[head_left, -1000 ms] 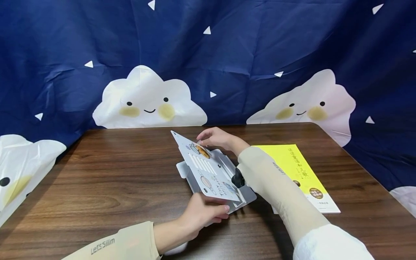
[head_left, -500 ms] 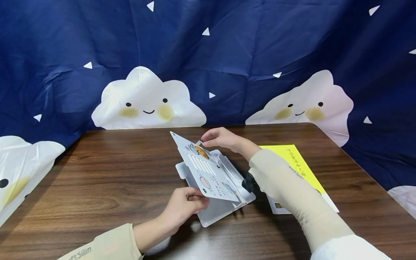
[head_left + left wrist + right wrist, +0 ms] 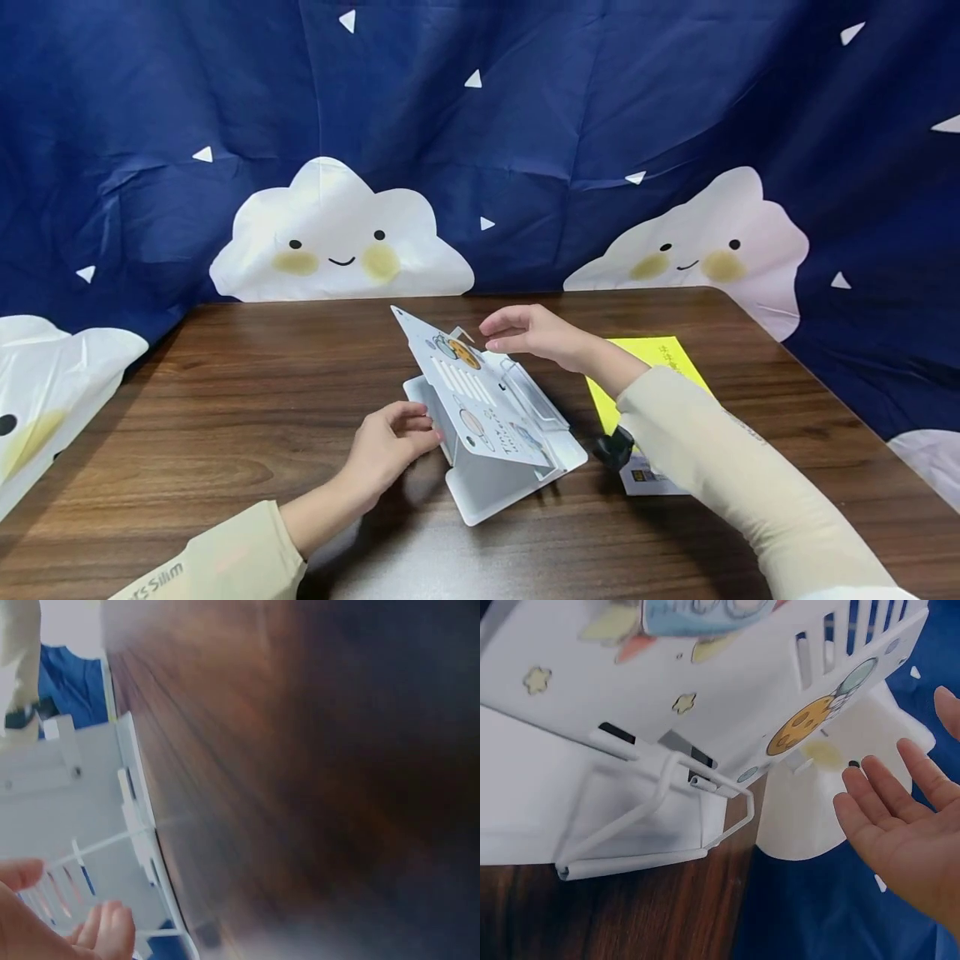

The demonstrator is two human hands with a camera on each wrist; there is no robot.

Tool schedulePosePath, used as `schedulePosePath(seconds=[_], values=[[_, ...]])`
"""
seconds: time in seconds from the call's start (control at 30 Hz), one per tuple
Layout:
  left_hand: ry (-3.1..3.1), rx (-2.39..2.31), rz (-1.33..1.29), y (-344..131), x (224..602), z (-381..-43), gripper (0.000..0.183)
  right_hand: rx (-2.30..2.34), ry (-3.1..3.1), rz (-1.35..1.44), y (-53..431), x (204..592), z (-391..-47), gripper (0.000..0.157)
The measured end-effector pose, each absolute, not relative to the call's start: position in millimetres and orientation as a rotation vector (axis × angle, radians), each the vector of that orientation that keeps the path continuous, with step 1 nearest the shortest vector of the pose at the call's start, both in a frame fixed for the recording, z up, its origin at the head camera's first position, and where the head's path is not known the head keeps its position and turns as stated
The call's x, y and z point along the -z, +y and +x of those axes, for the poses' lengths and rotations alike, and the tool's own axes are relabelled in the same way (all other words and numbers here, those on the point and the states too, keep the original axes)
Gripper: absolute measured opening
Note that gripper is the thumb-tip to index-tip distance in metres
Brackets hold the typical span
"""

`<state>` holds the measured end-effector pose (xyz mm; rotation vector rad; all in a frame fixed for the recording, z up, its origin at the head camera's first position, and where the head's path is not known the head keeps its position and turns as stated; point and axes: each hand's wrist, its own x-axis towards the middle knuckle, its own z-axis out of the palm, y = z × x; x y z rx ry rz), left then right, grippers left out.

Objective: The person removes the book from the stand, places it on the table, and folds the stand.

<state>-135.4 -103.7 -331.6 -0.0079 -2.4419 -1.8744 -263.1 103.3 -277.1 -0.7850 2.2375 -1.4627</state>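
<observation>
Book stand (image 3: pixel 487 396), white and thin, sits mid-table — its board leans up, with slots and pretty planets. A wire loop (image 3: pixel 664 780) sticks out on the right. The left hand (image 3: pixel 386 446) is loosely bent at the left side; I can't tell if it touches. The right hand (image 3: pixel 536 333), fingers loose, hangs just off the far end. Right of it lies a yellow book (image 3: pixel 667 352).

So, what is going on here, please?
A person is busy at a white slotted stand with cartoon prints; its panel leans above the flat base on a dark brown wooden table. The left hand is beside the stand's left edge, perhaps touching it. The right hand hovers apart from its far side, holding nothing. A yellow-and-white rectangular book lies to the right, partly behind the beige right sleeve.
</observation>
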Motion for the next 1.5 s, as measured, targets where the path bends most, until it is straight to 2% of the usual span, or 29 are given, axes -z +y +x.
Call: schedulePosePath(seconds=[0.27, 0.43, 0.7, 1.03, 1.5], values=[[-2.597, 1.619, -0.120, -110, 336, -148, 0.071, 1.510, 2.157, -0.834, 112, 272, -242, 0.046], [-2.659, 1.549, -0.248, -110, 338, -152, 0.084, 1.486, 2.173, -0.881, 116, 276, -222, 0.051], [-2.625, 1.542, -0.412, -110, 343, -163, 0.083, 1.336, 2.292, -0.991, 124, 291, -192, 0.060], [-2.718, 1.448, -0.409, -106, 351, -169, 0.082, 1.149, 2.508, -1.086, 134, 310, -167, 0.068], [-2.691, 1.412, -0.403, -107, 368, -166, 0.081, 1.158, 2.624, -1.100, 136, 331, -157, 0.060]])
